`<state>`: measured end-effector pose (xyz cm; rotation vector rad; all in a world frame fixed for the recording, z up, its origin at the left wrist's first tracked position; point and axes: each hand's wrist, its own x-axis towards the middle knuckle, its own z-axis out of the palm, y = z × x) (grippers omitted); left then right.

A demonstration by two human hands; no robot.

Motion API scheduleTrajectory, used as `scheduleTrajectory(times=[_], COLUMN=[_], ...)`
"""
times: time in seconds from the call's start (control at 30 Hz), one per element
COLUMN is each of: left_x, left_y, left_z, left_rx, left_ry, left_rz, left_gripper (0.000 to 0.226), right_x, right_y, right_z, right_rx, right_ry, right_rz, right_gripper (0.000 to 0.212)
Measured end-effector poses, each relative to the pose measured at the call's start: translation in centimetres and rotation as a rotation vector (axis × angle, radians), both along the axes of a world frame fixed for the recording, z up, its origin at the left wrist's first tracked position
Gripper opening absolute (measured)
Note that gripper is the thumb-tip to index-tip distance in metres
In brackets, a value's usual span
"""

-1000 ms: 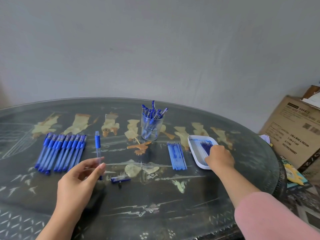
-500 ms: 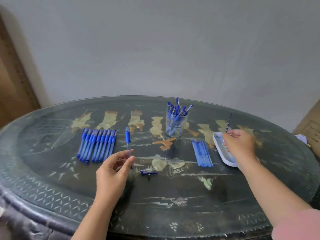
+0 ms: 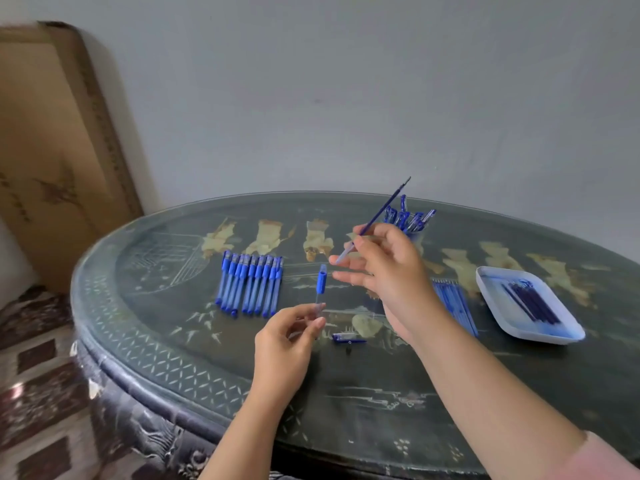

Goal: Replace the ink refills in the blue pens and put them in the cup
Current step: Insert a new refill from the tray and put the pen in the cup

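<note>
My left hand (image 3: pixel 287 344) pinches the lower end of a clear pen barrel (image 3: pixel 321 282) with a blue grip, held upright above the table. My right hand (image 3: pixel 384 271) grips a thin dark-blue ink refill (image 3: pixel 384 211) between thumb and fingers, slanted up to the right, just right of the barrel's top. Behind that hand stands the clear cup (image 3: pixel 415 230) with several blue pens. A row of several blue pens (image 3: pixel 251 284) lies to the left. A blue pen cap (image 3: pixel 346 338) and a tiny dark part lie near my left hand.
A white tray (image 3: pixel 498 317) with several dark refills sits at the right. A row of blue refills (image 3: pixel 457 306) lies between tray and right arm. The glass-topped oval table (image 3: pixel 173 355) ends at left and front; a cardboard box (image 3: pixel 52 150) leans against the wall.
My right hand has lifted a refill from the tray and carried it left, up to the barrel in my left hand. The view has swung left.
</note>
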<state>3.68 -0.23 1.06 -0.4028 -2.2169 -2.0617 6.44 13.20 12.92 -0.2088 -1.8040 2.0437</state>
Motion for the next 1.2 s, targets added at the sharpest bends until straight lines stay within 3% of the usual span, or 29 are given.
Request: scheduleTrajectory(times=[0.37, 0.67, 1.13, 1.2], left_x=[-0.1, -0.3, -0.4, -0.5], left_y=[-0.1, -0.1, 0.0, 0.0], left_z=[-0.1, -0.3, -0.7, -0.7], left_rx=[-0.017, -0.046, -0.033, -0.022], left_ry=[0.007, 0.018, -0.022, -0.036], left_rz=[-0.019, -0.024, -0.003, -0.001], left_gripper=[0.021, 0.022, 0.02, 0.02], right_x=[-0.9, -1.3, 0.1, 1.1], right_y=[-0.6, 0.2, 1.1, 2.1], right_z=[-0.2, -1.6, -2.7, -4.0], right_rx=[0.13, 0.659, 0.545, 0.652], right_ry=[-0.062, -0.063, -0.147, -0.216], right_rz=[0.062, 0.041, 0.078, -0.02], right_gripper=[0.008, 0.014, 0.011, 0.01])
